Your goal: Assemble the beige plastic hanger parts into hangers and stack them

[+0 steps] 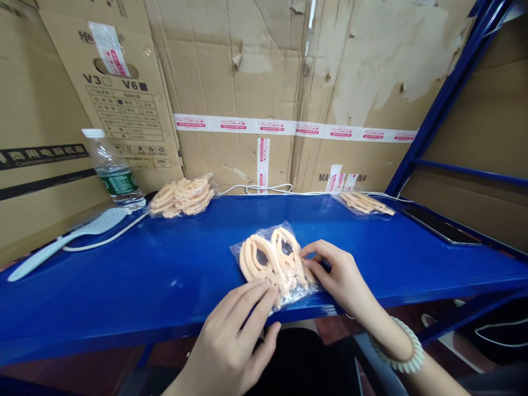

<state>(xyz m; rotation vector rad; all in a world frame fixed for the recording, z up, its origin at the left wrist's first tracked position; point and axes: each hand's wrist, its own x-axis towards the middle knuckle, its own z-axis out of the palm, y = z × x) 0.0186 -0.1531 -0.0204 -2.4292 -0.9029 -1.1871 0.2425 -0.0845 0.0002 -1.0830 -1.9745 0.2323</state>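
Note:
A clear plastic bag (pixel 289 294) of beige looped pieces (pixel 256 258) lies near the front edge of the blue table, in the middle. My left hand (pixel 233 330) rests its outstretched fingertips on the bag's lower left part, with the thumb apart. On the other side, my right hand (pixel 336 269) has its thumb and index finger closed at the bag's right edge. A bracelet of pale beads (pixel 398 346) circles my right wrist. The looped pieces overlap, and the fingers partly cover their lower ends.
Further bagged beige pieces lie at the back left (pixel 183 197) and back right (pixel 365 202) of the blue table (pixel 165 286). A water bottle (pixel 113 176) and a pale hairbrush (pixel 72 239) are at left. A dark phone-like slab (pixel 439 225) lies right. Cardboard (pixel 231 71) walls the back.

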